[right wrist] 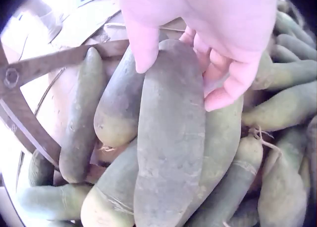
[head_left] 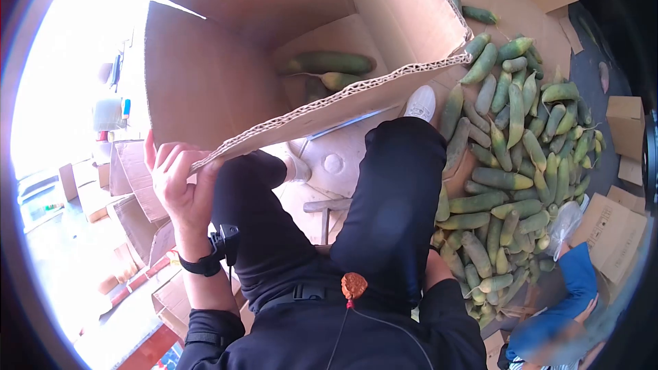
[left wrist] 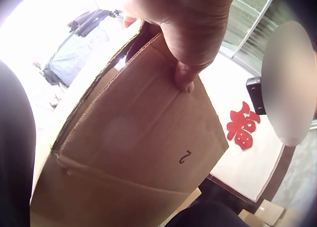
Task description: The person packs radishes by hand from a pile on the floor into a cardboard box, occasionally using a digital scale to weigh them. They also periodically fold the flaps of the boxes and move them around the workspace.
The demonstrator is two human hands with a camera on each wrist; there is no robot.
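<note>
My left hand (head_left: 179, 179) pinches the near left edge of a large open cardboard box (head_left: 404, 10). In the left wrist view the thumb of that hand (left wrist: 185, 31) lies flat on the outer side of the box (left wrist: 133, 123). A few green radishes (head_left: 336, 62) lie on the box's bottom. Thumb and fingers of my right hand (right wrist: 213, 26) are around the upper end of a thick green radish (right wrist: 171, 133), which lies on others in the pile. In the head view my right hand is hidden beside my thigh; only the wrist and forearm show.
A big heap of green radishes (head_left: 504, 178) covers the floor on the right. Cardboard boxes (head_left: 610, 233) stand beyond it, near a person in blue (head_left: 558, 308). More boxes (head_left: 137, 223) stand at left. A wooden stool frame (right wrist: 54, 61) borders the radishes.
</note>
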